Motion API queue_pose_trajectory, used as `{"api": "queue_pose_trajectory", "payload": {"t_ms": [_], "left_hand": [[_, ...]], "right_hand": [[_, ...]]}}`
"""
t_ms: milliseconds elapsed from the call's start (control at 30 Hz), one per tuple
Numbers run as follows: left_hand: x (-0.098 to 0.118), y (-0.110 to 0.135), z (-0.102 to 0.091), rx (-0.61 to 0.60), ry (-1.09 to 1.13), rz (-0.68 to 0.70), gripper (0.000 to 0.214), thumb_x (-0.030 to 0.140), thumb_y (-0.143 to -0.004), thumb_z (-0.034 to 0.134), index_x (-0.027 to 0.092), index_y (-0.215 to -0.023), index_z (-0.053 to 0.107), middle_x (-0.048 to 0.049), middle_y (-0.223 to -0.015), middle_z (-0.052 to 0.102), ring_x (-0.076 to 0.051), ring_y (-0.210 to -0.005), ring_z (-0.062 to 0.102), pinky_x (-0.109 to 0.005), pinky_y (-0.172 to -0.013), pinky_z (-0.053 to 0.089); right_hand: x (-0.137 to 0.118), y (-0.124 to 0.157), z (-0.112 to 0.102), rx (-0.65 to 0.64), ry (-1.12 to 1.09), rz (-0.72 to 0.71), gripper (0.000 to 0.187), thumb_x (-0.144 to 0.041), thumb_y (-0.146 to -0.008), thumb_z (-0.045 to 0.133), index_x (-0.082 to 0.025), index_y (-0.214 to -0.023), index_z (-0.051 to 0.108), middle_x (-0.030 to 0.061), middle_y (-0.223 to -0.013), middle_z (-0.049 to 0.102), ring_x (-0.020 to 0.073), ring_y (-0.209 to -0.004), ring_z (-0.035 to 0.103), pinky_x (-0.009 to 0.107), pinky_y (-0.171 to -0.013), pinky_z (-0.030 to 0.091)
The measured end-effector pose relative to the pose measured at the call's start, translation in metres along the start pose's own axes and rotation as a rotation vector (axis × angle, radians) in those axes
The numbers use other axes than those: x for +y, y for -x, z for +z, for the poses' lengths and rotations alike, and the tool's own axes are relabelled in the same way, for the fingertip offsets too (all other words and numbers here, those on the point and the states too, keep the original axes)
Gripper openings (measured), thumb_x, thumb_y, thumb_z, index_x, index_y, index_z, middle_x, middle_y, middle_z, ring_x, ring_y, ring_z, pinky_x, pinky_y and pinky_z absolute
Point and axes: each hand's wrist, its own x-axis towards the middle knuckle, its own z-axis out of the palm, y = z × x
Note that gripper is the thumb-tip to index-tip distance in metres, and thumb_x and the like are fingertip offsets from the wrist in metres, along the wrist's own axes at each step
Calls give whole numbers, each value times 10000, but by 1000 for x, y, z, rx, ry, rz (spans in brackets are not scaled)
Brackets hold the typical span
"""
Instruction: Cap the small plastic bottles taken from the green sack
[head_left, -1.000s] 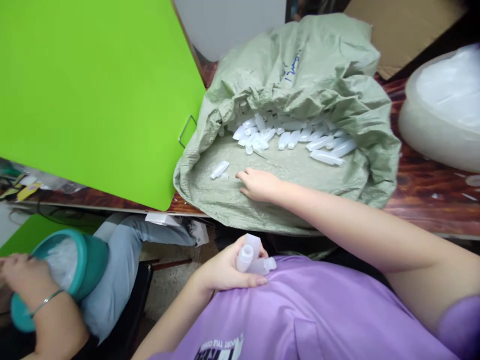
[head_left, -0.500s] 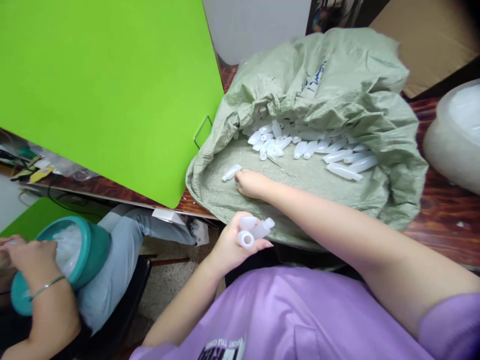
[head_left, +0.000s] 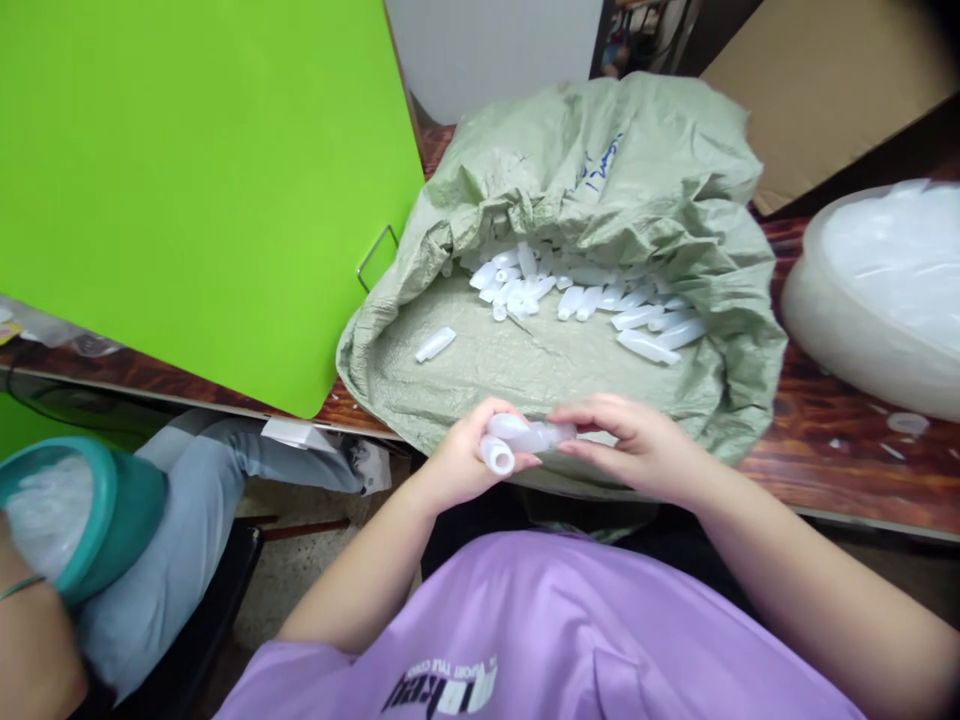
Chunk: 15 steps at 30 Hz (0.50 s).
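Clutching a few bottles [head_left: 513, 432], left hand [head_left: 466, 452] curled, right hand [head_left: 643, 448] pinching one's end; many more lie in the sack [head_left: 487, 385].

You are holding several small, translucent white plastic bottles [head_left: 525, 435] above the near edge of the green woven sack [head_left: 585, 350]. One points its round, open neck [head_left: 501, 460] towards you; another lies crosswise, its far end blurred. On the left part of the sack's spread mouth, you have a single bottle [head_left: 435, 344] lying on its side. Deeper in the sack's mouth, you can see more bottles [head_left: 517, 285] heaped loosely at varied angles.
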Motion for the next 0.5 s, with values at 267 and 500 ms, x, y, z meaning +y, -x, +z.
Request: {"api": "queue_pose_trajectory", "payload": {"t_ms": [267, 500], "left_hand": [[10, -15, -3, -246, 216, -48, 370, 271, -651, 750, 131, -888, 503, -35, -867, 588, -129, -773, 542, -251, -685, 428], [-1, -17, -2, -354, 345, -77, 285, 272, -699, 714, 121, -859, 533, -27, -826, 562, -111, -740, 520, -237, -658, 399]], "right_hand": [[-3, 20, 1, -8, -22, 100, 210, -310, -851, 544, -195, -1011, 618, 48, -857, 658, 138, -738, 623, 240, -646, 511], [2, 25, 11, 39, -77, 53, 239, -264, -870, 507, -208, -1075, 615, 55, -879, 614, 123, -766, 597, 241, -691, 497]]}}
